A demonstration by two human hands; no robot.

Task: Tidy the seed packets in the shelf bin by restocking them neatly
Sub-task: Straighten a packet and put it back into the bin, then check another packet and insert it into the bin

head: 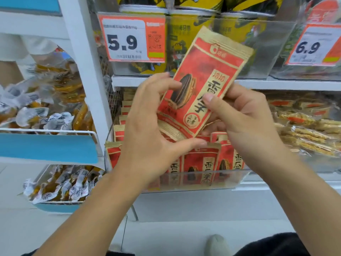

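Observation:
A red and tan sunflower seed packet (204,80) is held tilted above the clear shelf bin (230,179). My right hand (239,115) pinches its lower right edge with the thumb on the front. My left hand (147,130) curls round the packet's lower left side, fingers on its front and thumb under the bottom edge, where a second packet's tan edge (169,131) shows behind the first. Several more seed packets (208,161) stand upright in the bin below, with others (127,106) stacked further back on the left.
Price tags reading 5.9 (132,38) and 6.9 (313,46) hang on the shelf above, in front of yellow tubs (186,34). Wrapped snack bars (306,126) fill the bin to the right. Blue-edged racks of small wrapped snacks (46,111) stand at left. A white upright post (88,67) divides them.

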